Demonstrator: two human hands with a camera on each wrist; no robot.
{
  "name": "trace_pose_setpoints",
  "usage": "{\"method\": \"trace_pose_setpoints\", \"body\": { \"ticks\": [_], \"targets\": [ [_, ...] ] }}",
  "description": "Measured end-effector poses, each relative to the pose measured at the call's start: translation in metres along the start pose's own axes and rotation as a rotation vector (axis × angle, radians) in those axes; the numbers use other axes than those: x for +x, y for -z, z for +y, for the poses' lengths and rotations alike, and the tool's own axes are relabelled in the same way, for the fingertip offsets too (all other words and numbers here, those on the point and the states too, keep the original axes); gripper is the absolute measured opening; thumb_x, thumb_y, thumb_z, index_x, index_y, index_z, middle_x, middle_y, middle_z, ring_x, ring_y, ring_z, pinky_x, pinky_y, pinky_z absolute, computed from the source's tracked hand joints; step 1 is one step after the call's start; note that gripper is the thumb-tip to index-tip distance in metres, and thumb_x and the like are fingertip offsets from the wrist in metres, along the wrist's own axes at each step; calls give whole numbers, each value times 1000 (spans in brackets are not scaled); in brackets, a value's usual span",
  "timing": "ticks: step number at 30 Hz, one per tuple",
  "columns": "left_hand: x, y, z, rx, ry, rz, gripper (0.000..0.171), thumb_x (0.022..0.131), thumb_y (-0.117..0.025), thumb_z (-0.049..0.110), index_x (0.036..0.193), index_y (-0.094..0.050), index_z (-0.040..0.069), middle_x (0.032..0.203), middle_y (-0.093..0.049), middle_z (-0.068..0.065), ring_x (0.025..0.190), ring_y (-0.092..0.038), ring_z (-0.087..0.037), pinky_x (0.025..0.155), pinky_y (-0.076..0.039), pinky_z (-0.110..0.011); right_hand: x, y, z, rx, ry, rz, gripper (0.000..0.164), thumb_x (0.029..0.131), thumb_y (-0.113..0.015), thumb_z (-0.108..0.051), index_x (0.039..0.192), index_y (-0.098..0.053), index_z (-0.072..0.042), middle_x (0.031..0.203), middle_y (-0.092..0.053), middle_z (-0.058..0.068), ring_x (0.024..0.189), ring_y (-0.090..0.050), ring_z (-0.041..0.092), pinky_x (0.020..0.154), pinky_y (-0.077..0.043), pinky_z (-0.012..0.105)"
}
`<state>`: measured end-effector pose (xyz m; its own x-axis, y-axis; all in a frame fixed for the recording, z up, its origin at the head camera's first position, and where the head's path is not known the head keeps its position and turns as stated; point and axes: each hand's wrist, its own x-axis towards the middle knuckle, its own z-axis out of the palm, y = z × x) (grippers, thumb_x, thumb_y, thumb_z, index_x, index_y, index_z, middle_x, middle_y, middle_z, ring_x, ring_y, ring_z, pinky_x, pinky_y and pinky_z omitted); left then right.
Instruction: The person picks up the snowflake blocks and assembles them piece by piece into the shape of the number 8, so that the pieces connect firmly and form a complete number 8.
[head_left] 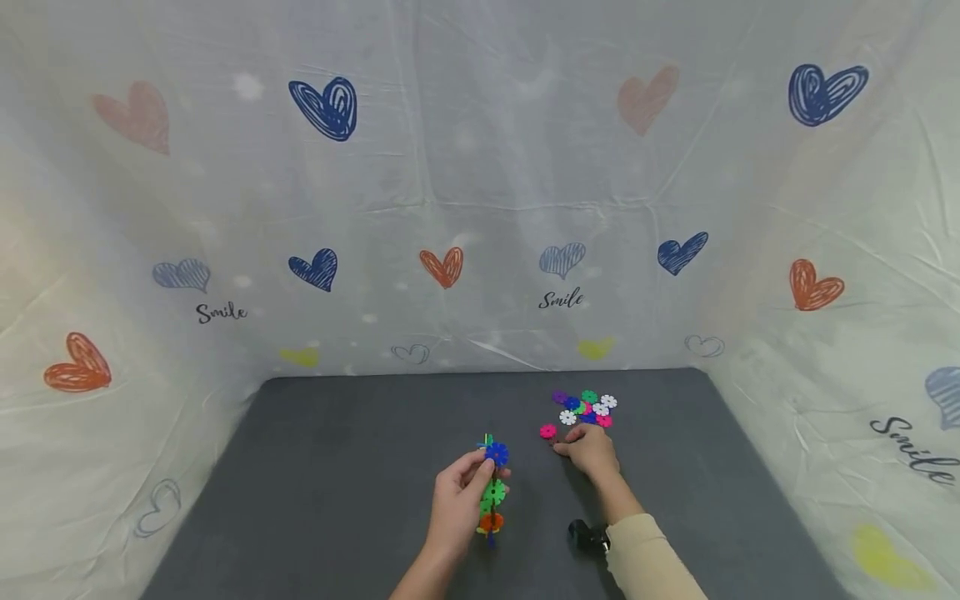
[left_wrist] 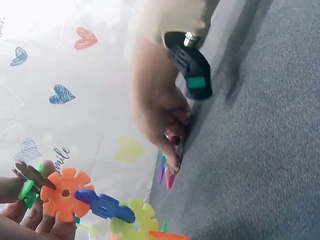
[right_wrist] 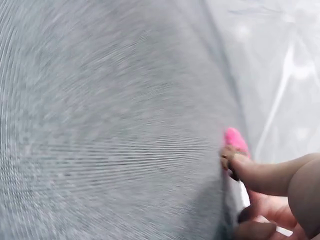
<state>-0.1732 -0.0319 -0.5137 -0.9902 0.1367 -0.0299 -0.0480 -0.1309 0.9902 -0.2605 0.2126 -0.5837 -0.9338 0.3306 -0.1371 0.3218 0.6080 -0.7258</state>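
Note:
My left hand (head_left: 459,500) holds a chain of interlocking flower-shaped plastic discs upright over the table. A blue disc (head_left: 497,454) is near the thumb, with a green disc (head_left: 493,492) and an orange disc (head_left: 491,522) below it. In the left wrist view, an orange disc (left_wrist: 66,194), a blue disc (left_wrist: 105,205) and a yellow disc (left_wrist: 134,220) slot into one another. At the front of the loose discs, my right hand (head_left: 591,450) pinches a small brown disc (right_wrist: 227,157) between thumb and fingers, close to the tabletop. A pink disc (head_left: 548,431) lies just beyond its fingertips.
Several loose discs in white (head_left: 567,417), purple (head_left: 559,397), green (head_left: 589,396), blue and pink lie clustered on the dark grey table (head_left: 360,475). A black wrist camera (head_left: 581,536) juts from the right sleeve. White cloth (head_left: 480,167) with printed hearts surrounds the back and sides.

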Motion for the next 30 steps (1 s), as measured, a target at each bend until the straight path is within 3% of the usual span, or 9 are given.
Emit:
{"method": "trace_pose_setpoints", "body": {
  "ticks": [4,8,11,14,17,21,26,30],
  "targets": [
    [0,1,-1,58,-48,-3,29,103,-60,26,113,-69,0,100,-74,-18,82,-73,-21,74,-60,-29,-12,6,-3,176,44,-1,23,87,-79,-21,80,-66,-4,69,-63,4,64,-57,18,57,-42,30],
    [2,1,-4,134,-124,-3,31,104,-57,32,107,-69,4,96,-73,-14,82,-74,-19,76,-60,-32,-43,15,-25,338,142,-19,18,92,-75,-17,90,-64,-3,66,-68,7,58,-61,16,53,-47,27],
    [2,-1,-6,201,-181,1,30,105,-54,37,106,-67,10,91,-71,-12,75,-73,-21,68,-60,-35,-74,24,-45,453,244,-46,19,93,-75,-15,104,-67,-3,70,-71,10,58,-63,21,54,-52,27],
    [2,-3,-9,307,-291,1,23,107,-50,33,103,-65,16,79,-66,-5,62,-67,-17,56,-57,-32,-104,33,-63,573,333,-63,22,92,-75,-14,109,-71,-1,74,-73,11,57,-65,21,54,-56,28],
    [2,-5,-12,446,-481,19,15,107,-52,21,99,-64,17,73,-58,3,58,-57,-7,51,-51,-25,-125,38,-78,642,390,-59,15,90,-76,-13,100,-75,-2,77,-74,11,55,-64,18,53,-56,29],
    [1,-7,-12,640,-721,90,9,102,-58,10,100,-66,14,79,-58,8,67,-54,1,59,-49,-16,-137,38,-89,644,406,-44,7,89,-78,-11,94,-76,-6,76,-74,9,52,-60,14,51,-54,27],
    [-1,-7,-9,789,-871,159,5,100,-64,15,100,-68,12,81,-59,7,69,-54,-3,65,-48,-13,-140,39,-90,624,435,-31,8,88,-78,-11,94,-77,-5,77,-74,8,53,-60,11,51,-54,27],
    [0,-4,-6,940,-1003,188,9,98,-66,22,96,-70,14,77,-54,6,64,-47,-6,60,-42,-16,-138,46,-88,489,535,-60,6,90,-77,-11,95,-77,-8,79,-75,2,60,-65,8,56,-56,27]
  ]
}}
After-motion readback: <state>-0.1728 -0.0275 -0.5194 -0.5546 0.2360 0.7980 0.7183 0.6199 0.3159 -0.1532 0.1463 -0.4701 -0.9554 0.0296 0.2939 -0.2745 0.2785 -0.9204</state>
